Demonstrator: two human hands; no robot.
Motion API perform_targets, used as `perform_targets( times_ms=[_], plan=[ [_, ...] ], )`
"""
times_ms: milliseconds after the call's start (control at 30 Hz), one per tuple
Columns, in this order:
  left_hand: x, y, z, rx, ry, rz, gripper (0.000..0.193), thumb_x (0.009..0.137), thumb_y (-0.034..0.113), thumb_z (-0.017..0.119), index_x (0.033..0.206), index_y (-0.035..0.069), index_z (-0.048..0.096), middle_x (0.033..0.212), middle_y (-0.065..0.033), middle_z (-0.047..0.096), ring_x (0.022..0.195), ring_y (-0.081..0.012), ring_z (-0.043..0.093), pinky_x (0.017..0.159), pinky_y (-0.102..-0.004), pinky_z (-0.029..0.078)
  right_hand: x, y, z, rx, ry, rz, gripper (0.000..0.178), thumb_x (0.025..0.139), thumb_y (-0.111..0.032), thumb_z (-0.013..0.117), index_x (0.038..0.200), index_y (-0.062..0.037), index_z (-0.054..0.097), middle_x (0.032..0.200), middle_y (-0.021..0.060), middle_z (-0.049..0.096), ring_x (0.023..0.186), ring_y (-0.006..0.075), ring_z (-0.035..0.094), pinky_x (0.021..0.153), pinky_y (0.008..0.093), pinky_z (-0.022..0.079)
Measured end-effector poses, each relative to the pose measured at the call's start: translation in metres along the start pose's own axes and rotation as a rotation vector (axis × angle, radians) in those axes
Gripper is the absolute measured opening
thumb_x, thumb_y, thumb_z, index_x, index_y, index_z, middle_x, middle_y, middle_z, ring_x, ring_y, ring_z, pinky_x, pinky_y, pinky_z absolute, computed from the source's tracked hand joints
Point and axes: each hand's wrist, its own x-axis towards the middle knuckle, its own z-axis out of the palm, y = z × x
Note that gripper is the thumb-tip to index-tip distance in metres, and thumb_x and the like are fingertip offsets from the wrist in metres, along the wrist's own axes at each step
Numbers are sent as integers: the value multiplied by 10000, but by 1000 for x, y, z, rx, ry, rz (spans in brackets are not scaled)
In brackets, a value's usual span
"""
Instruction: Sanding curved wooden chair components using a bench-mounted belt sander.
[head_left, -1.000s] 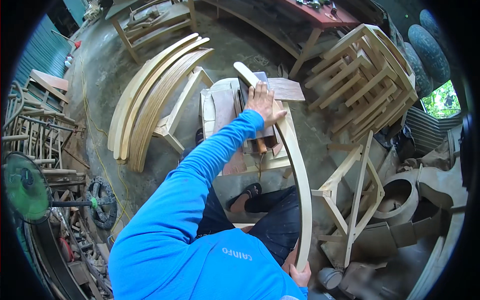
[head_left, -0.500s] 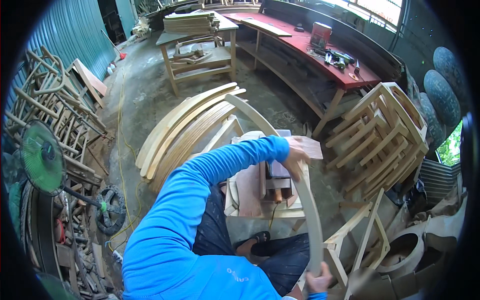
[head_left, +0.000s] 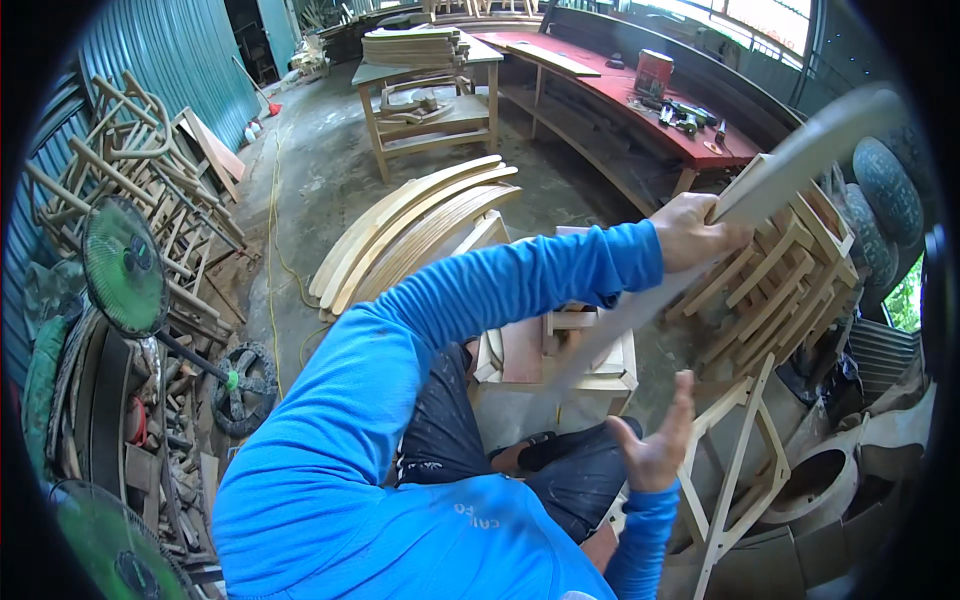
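Note:
Reaching across to the right, my left hand (head_left: 693,236) is closed around the middle of a curved wooden strip (head_left: 815,155). The strip is smeared by motion and slants from upper right down toward the low work stand (head_left: 627,372) in front of me. Below it, my right hand (head_left: 660,440) is raised with thumb and fingers apart, touching nothing. On the stand lies a brown board (head_left: 522,350), next to a machine or fixture partly hidden by my left arm and the strip.
A stack of curved wooden strips (head_left: 400,245) lies beyond my left arm. Stacked wooden frames (head_left: 770,270) stand at right, with a loose frame (head_left: 735,470) nearer. A green fan (head_left: 125,265) and scrap wood line the left. Behind are a red workbench (head_left: 640,115) and a wooden table (head_left: 430,75).
The curved strip has swung up and to the right in my left hand. My right hand has let go of its lower end and opened. The whole view has shifted slightly.

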Motion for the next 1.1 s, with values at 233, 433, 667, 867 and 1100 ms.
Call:
perform_targets(
  times_ms=[233,433,667,867,1100],
  plan=[
    [11,-81,-2,-443,518,79,414,941,164,711,1229,52,435,866,-127,622,566,-228,657,463,-379,579,-127,66,-13,141,35,245,588,752,-215,860,1257,-32,621,1042,221,732,896,381,734,808,437,584],
    [-41,-225,-27,239,643,-298,855,858,342,751,1518,0,328,1304,-242,596,1219,-336,602,1083,-475,450,-235,81,-73,-62,-271,253,501,713,-181,838,1173,-84,665,958,161,730,822,372,720,718,428,583],
    [-70,-301,3,1113,223,-720,798,958,448,511,1637,147,218,1677,-138,252,1576,-367,90,1222,-665,-47,-258,92,-101,-150,-400,236,609,635,-149,819,1220,-98,661,787,123,651,686,323,664,633,421,537],
    [-44,-329,2,1158,235,-749,721,1000,434,439,1635,154,242,1700,-139,192,1583,-376,33,1220,-671,-34,-230,103,-93,-177,-461,284,655,618,-167,846,1241,-103,654,815,121,652,718,327,667,655,428,535],
    [-4,-356,-51,1182,266,-764,721,1007,418,445,1641,164,213,1706,-139,174,1587,-373,8,1238,-634,-15,-164,125,-49,-101,-469,245,581,699,-222,859,1230,-102,659,806,122,653,723,323,677,636,438,538]
  ],
)
